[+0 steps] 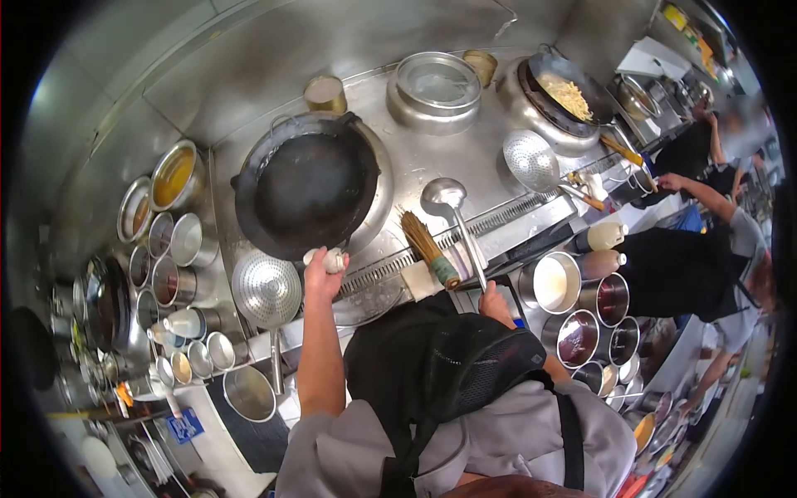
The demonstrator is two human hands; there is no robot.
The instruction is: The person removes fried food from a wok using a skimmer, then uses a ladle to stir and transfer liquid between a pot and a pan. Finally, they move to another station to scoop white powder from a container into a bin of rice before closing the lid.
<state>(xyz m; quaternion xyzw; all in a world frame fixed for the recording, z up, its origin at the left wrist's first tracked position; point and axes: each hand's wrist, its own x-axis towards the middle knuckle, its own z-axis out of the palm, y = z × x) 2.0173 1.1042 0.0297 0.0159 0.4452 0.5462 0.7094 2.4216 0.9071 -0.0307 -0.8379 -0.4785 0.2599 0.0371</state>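
Note:
My left hand (323, 280) is closed around a bunched white cloth (334, 261) at the near rim of a large black wok (311, 187). The wok sits on the left burner, dark and shiny inside. With my right hand (496, 304) I grip the handle of a steel ladle (445, 193); its bowl rests on the steel stovetop. Between my hands lies a bamboo brush (427, 249) with a green band. Left of my left forearm, a perforated skimmer (266, 290) lies with its handle toward me.
A second wok (567, 93) with pale food sits on the right burner, and a co-worker (697, 266) stands on that side. Another skimmer (531, 161) lies nearby. A lidded-looking steel pot (438, 81) stands at the back. Sauce pots (578, 339) crowd the right, steel containers (173, 280) the left.

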